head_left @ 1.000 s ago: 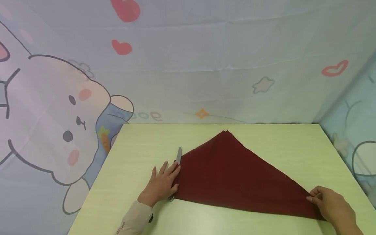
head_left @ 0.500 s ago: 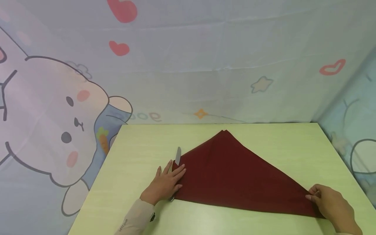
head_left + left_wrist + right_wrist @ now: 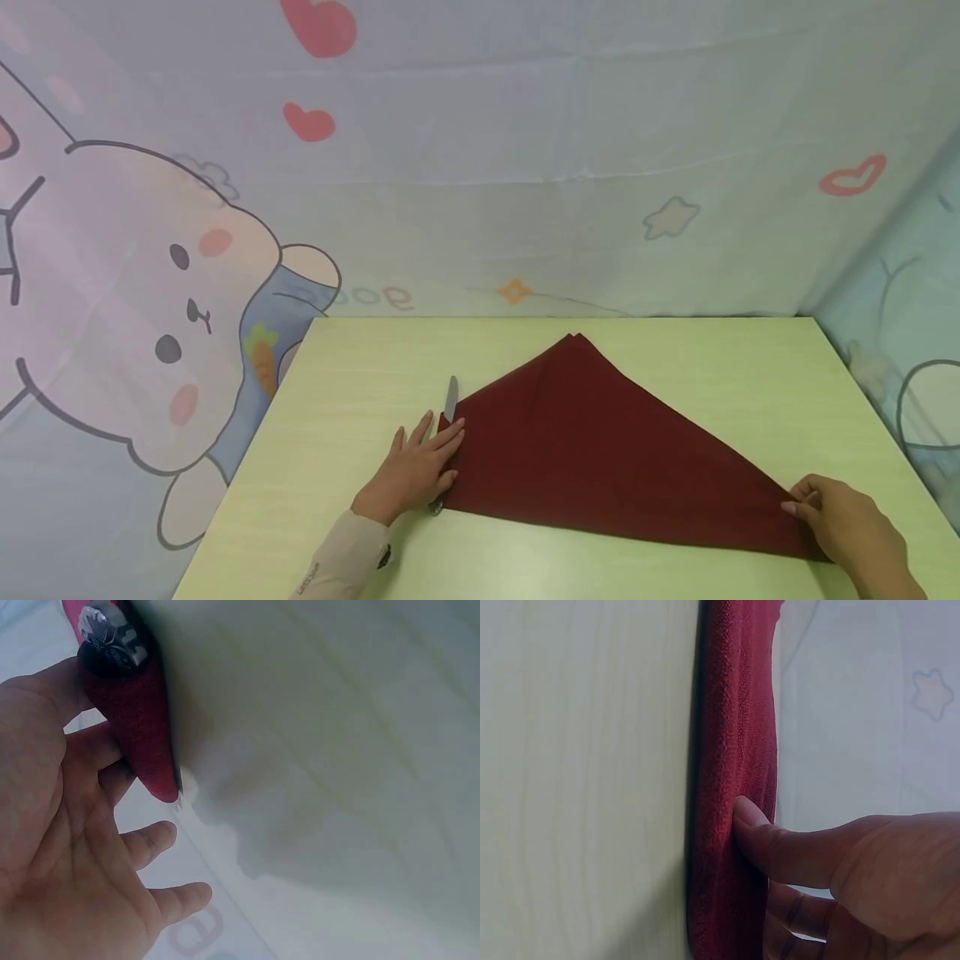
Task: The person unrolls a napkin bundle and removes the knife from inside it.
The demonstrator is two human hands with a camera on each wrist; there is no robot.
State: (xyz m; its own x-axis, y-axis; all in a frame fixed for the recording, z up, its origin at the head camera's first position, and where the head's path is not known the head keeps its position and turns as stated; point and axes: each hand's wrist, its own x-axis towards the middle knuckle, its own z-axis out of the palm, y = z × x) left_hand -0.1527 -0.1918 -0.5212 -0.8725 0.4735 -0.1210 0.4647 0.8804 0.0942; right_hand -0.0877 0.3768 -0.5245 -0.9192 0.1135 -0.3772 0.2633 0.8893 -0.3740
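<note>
A dark red cloth napkin [image 3: 570,450], folded into a rough triangle, lies on the table with its peak toward the back. A silver table knife [image 3: 451,398] lies along its left end, blade pointing away; my left hand covers its middle. My left hand [image 3: 408,475] has its fingers spread and rests on the knife and the napkin's left end. The left wrist view shows the knife's patterned handle end [image 3: 112,634] against the cloth. At the far right corner my right hand [image 3: 855,521] pinches the napkin; its thumb [image 3: 757,825] presses on the cloth in the right wrist view.
The pale yellow-green table [image 3: 360,358] reaches back to an upright printed fabric backdrop [image 3: 465,167] with hearts and a cartoon animal. A similar fabric [image 3: 915,333] hangs along the right side.
My left hand slid slightly right over the cloth, then back left; the knife's blade tip has shifted a little left. My right hand keeps its pinch on the corner.
</note>
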